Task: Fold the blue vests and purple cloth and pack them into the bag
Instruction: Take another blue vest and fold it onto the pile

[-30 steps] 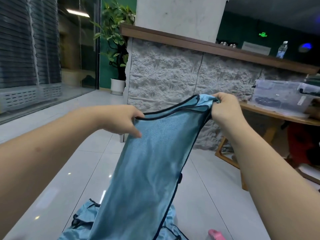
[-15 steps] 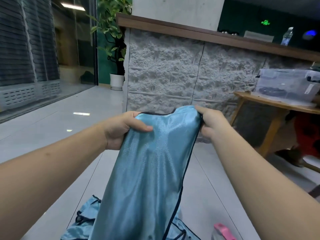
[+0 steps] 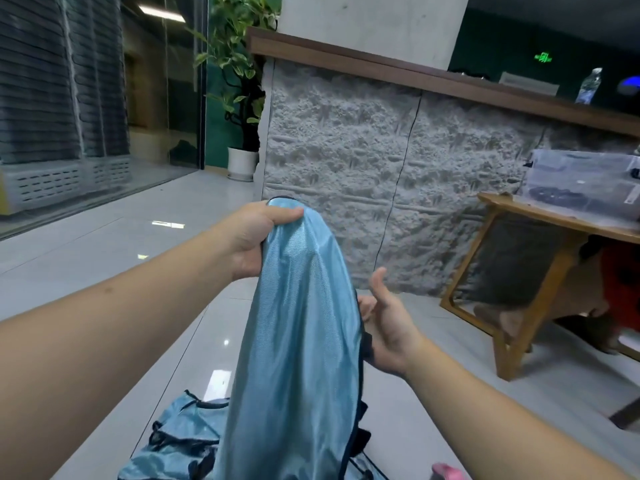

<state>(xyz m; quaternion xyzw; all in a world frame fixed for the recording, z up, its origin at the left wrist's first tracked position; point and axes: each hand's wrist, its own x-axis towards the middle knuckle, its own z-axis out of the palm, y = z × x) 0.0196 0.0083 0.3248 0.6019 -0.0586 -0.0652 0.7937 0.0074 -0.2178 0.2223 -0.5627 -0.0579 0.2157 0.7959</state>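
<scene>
The right hand [image 3: 388, 327] has let go of the vest [image 3: 298, 341] and now hovers open beside its edge, while the left hand [image 3: 256, 237] still grips the top. More vests [image 3: 180, 441] lie on the floor [image 3: 104, 258], partly hidden and cut off.

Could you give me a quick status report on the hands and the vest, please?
Left hand grips blue vest at its top. Right hand open beside it, fingertips hidden. More vests on floor below. Nothing in the way.
</scene>
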